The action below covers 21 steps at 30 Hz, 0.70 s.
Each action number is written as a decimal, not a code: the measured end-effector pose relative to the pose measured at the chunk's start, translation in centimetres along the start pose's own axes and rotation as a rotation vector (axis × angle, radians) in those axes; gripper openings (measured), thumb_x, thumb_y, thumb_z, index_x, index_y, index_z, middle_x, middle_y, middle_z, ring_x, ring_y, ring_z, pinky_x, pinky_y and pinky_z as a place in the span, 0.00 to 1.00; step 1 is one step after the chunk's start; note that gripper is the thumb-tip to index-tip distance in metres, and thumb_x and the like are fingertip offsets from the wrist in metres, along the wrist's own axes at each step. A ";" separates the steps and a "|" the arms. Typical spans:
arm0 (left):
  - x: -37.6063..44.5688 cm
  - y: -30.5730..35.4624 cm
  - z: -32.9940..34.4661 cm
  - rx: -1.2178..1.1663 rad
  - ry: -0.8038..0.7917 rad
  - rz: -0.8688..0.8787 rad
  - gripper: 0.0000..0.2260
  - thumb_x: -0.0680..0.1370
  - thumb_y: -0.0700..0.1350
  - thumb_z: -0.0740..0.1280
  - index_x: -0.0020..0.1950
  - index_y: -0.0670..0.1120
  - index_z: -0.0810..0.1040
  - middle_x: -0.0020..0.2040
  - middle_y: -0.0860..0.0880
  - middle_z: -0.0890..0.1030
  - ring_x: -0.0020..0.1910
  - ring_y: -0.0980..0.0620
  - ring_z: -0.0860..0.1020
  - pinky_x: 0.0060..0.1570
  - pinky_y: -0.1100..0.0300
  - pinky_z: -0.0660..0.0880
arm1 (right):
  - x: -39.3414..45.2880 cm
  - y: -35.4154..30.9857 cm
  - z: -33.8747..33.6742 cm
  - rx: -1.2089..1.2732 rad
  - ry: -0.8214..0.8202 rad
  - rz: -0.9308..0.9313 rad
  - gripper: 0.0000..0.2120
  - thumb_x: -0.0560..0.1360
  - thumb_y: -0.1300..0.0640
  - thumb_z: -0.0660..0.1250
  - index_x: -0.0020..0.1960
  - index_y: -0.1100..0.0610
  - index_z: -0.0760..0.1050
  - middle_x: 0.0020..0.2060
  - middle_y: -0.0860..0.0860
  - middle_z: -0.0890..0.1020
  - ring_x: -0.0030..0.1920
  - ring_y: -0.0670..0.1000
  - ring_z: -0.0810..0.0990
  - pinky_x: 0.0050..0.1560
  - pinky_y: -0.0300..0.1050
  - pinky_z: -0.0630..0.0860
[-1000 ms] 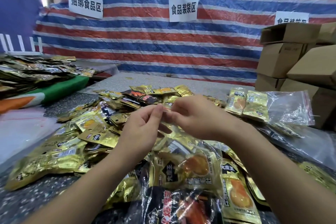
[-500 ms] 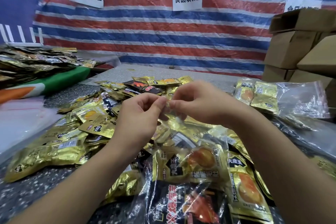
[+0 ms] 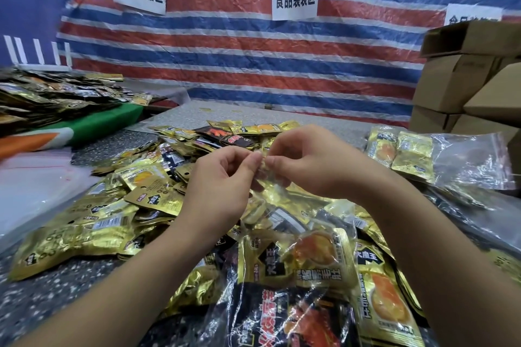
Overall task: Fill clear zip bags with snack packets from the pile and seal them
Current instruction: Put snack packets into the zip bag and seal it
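A clear zip bag (image 3: 284, 284) lies in front of me, holding gold and black snack packets. My left hand (image 3: 222, 180) and my right hand (image 3: 307, 163) meet above it, each pinching the bag's top edge between thumb and fingers, fingertips almost touching. The pile of gold and black snack packets (image 3: 118, 205) spreads over the speckled table (image 3: 56, 298) to the left and behind my hands. Whether the zip strip is pressed together is hidden by my fingers.
A filled clear bag (image 3: 439, 160) with gold packets lies at the right. Cardboard boxes (image 3: 465, 84) are stacked behind it. Another heap of packets (image 3: 50, 98) sits on a green cloth at far left. Flat empty bags (image 3: 31, 183) lie at the left edge.
Both hands keep pinching the bag's top and have risen slightly in view, away from me. The filled bag hangs a bit lower below them.
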<state>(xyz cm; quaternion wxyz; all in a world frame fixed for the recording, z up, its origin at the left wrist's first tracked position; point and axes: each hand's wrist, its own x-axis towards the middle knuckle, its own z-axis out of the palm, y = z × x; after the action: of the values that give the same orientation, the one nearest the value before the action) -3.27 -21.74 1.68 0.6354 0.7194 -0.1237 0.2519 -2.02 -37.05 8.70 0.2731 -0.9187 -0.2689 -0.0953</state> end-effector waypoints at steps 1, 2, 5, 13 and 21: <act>0.0 0.0 0.0 0.002 0.000 0.001 0.09 0.80 0.46 0.67 0.42 0.48 0.82 0.33 0.52 0.84 0.31 0.57 0.81 0.31 0.69 0.73 | 0.0 0.0 0.0 -0.003 0.004 -0.002 0.09 0.79 0.51 0.67 0.44 0.53 0.81 0.34 0.48 0.84 0.37 0.48 0.83 0.45 0.53 0.81; 0.0 0.0 0.0 0.006 0.000 0.002 0.09 0.80 0.46 0.67 0.42 0.48 0.82 0.33 0.52 0.84 0.31 0.57 0.81 0.31 0.69 0.73 | 0.0 0.0 0.0 -0.008 0.008 -0.004 0.09 0.80 0.51 0.67 0.43 0.52 0.81 0.34 0.48 0.84 0.36 0.47 0.82 0.44 0.52 0.81; 0.0 0.0 0.0 0.015 0.000 0.006 0.09 0.80 0.47 0.66 0.42 0.48 0.82 0.34 0.52 0.84 0.31 0.56 0.82 0.31 0.68 0.74 | 0.0 0.0 -0.1 -0.011 0.016 -0.007 0.11 0.80 0.51 0.66 0.41 0.52 0.81 0.33 0.48 0.83 0.33 0.45 0.82 0.40 0.48 0.79; -0.2 0.1 0.1 0.013 0.008 0.021 0.08 0.80 0.45 0.67 0.42 0.48 0.81 0.34 0.51 0.83 0.31 0.56 0.81 0.31 0.67 0.74 | -0.1 0.0 -0.1 0.003 0.008 0.015 0.11 0.80 0.52 0.67 0.41 0.53 0.81 0.31 0.47 0.84 0.32 0.43 0.82 0.40 0.45 0.80; -0.3 0.0 0.3 0.045 0.014 0.038 0.08 0.80 0.43 0.67 0.42 0.46 0.81 0.32 0.52 0.83 0.30 0.58 0.80 0.30 0.68 0.73 | 0.0 -0.3 0.4 -0.026 0.035 0.045 0.10 0.77 0.50 0.69 0.41 0.53 0.81 0.33 0.48 0.84 0.37 0.49 0.83 0.43 0.52 0.81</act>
<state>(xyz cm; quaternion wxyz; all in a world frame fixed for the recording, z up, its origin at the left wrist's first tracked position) -3.49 -22.03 1.49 0.6150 0.7293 -0.1270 0.2716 -2.17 -36.60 8.54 0.2678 -0.9263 -0.2420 -0.1084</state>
